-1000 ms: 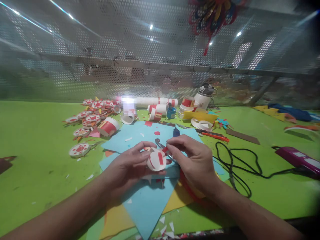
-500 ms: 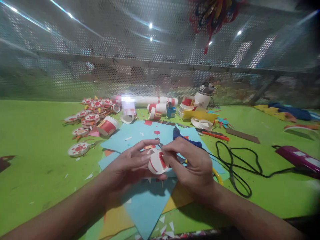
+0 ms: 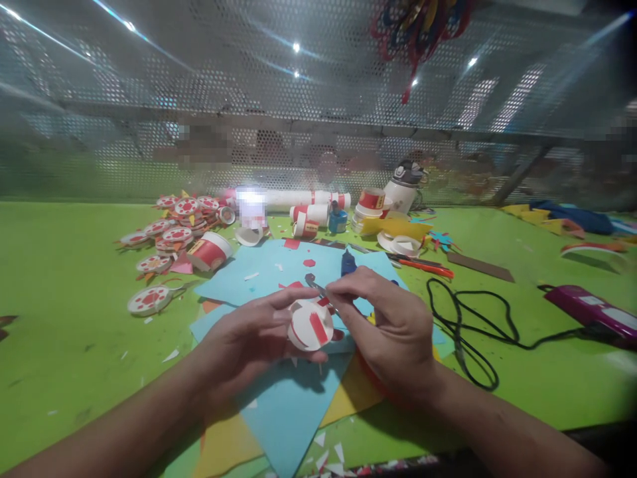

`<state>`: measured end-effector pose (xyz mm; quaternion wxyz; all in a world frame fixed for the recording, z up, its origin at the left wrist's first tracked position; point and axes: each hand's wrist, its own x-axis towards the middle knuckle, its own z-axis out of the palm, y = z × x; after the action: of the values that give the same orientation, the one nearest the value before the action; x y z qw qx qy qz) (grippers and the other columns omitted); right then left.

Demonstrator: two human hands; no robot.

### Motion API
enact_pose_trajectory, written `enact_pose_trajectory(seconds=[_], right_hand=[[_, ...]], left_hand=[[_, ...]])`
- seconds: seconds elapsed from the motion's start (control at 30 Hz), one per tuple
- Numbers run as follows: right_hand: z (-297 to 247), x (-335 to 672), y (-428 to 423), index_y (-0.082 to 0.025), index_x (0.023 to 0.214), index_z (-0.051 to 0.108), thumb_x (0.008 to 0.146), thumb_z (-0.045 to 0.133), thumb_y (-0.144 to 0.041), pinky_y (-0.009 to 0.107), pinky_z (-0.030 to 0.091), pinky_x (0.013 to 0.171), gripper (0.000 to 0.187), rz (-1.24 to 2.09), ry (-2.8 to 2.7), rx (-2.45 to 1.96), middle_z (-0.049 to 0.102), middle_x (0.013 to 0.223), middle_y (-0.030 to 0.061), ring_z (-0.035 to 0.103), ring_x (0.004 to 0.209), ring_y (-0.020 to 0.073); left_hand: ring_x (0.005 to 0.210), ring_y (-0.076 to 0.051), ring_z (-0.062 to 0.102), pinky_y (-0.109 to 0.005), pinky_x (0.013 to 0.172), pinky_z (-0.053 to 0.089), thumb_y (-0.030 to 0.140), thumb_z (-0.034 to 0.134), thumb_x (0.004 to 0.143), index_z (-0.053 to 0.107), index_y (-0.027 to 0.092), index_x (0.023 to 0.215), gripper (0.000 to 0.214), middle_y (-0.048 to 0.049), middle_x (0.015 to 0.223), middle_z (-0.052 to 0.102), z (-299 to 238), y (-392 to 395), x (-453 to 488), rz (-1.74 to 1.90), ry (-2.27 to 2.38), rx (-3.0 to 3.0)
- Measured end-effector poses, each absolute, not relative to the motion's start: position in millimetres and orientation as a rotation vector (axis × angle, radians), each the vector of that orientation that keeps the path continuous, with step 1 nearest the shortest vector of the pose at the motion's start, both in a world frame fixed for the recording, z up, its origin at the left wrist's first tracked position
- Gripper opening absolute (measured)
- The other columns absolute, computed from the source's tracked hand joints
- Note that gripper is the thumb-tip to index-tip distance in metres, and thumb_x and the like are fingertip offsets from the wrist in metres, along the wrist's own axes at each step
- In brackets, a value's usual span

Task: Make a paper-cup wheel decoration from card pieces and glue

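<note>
My left hand (image 3: 249, 335) is closed around a small white paper cup piece with red stripes (image 3: 309, 325), held above the blue paper sheets (image 3: 293, 392). My right hand (image 3: 393, 325) grips scissors (image 3: 321, 290) whose blades reach the cup's upper rim. Both hands meet over the middle of the green table (image 3: 74, 312). A yellow sheet (image 3: 353, 395) lies under the blue ones.
A pile of red-and-white paper discs (image 3: 169, 232) and a red cup (image 3: 212, 251) lie at the back left. Cut cups, rolls and a white bottle (image 3: 403, 189) stand at the back. A black cable (image 3: 468, 332) and a purple device (image 3: 587, 309) lie on the right. A perforated mesh wall closes the far side.
The cup piece has turned in my left hand, its striped bottom now facing me. The scissors shifted slightly at the rim. The view dropped a little.
</note>
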<state>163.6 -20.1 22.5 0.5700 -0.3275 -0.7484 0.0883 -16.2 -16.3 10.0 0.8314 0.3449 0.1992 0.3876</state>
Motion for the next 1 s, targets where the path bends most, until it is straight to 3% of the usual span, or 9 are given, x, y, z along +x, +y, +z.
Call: enact_pose_trajectory(seconds=[0.23,0.57,0.8,1.0], right_hand=[[17,163,-17,-0.014,0.082,0.063,0.079,0.056,-0.002,0.025,0.046,0.064,0.015,0.179,-1.816,-0.752,0.063,0.073,0.0030,0.055,0.070,0.0122],[10,162,-11,-0.014,0.085,0.062,0.080,0.056,-0.005,0.026,0.046,0.061,0.013,0.192,-1.860,-0.754,0.061,0.074,0.0038,0.053,0.068,0.0127],[11,163,-10,-0.015,0.085,0.064,0.080,0.055,-0.004,0.027,0.045,0.066,0.016,0.223,-1.872,-0.797,0.063,0.074,0.0026,0.054,0.071,0.0136],[11,159,-13,-0.016,0.088,0.065,0.078,0.059,-0.007,0.026,0.045,0.064,0.015,0.299,-1.871,-0.808,0.064,0.075,0.0017,0.054,0.069,0.0129]], left_hand=[[0.087,-0.022,0.060,-0.043,0.082,0.049,0.011,0.045,0.083,0.064,0.011,0.109,0.032,-0.0138,0.106,0.063,12,-19,-17,0.813,0.430,0.749],[0.086,-0.024,0.060,-0.046,0.081,0.049,0.011,0.045,0.076,0.062,0.004,0.110,0.039,-0.0167,0.103,0.063,9,-19,-16,0.829,0.404,0.692],[0.085,-0.025,0.064,-0.046,0.082,0.049,0.019,0.048,0.084,0.064,0.009,0.102,0.027,-0.0151,0.100,0.064,4,-20,-13,0.833,0.558,0.711],[0.072,-0.018,0.063,-0.044,0.079,0.051,0.010,0.053,0.078,0.059,0.012,0.110,0.032,-0.0108,0.087,0.064,6,-18,-8,0.735,0.698,0.806]])
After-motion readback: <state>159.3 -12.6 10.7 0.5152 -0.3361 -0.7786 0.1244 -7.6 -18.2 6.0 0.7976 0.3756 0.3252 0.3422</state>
